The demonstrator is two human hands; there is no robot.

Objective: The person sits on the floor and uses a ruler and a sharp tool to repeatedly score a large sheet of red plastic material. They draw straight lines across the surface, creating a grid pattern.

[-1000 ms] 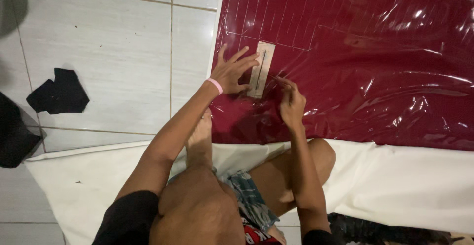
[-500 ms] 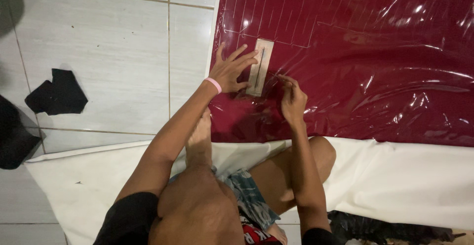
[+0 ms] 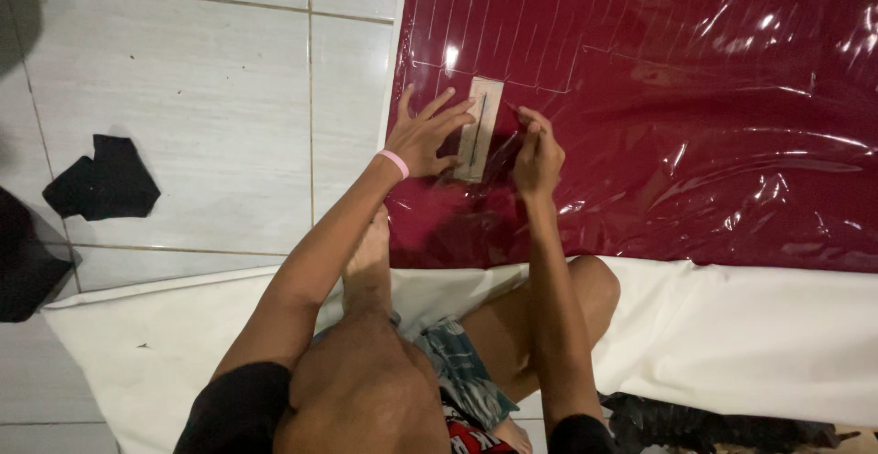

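Note:
A glossy dark red sheet (image 3: 658, 97) lies spread on the floor, marked with thin pale lines. My left hand (image 3: 428, 134), with a pink band at the wrist, presses flat with fingers spread on a small tan rectangular template (image 3: 479, 128) lying on the sheet. My right hand (image 3: 538, 152) is closed just right of the template, pinching what looks like a thin marking tool against the sheet; the tool itself is too small to make out. My bare knees and legs fill the lower middle.
A white sheet (image 3: 750, 353) lies under the red one along its near edge. Grey floor tiles (image 3: 201, 97) stretch to the left. A black scrap (image 3: 105, 180) lies on the tiles, and a larger dark object (image 3: 23, 262) sits at the left edge.
Both hands stay at the template; the right hand has shifted only slightly beside it.

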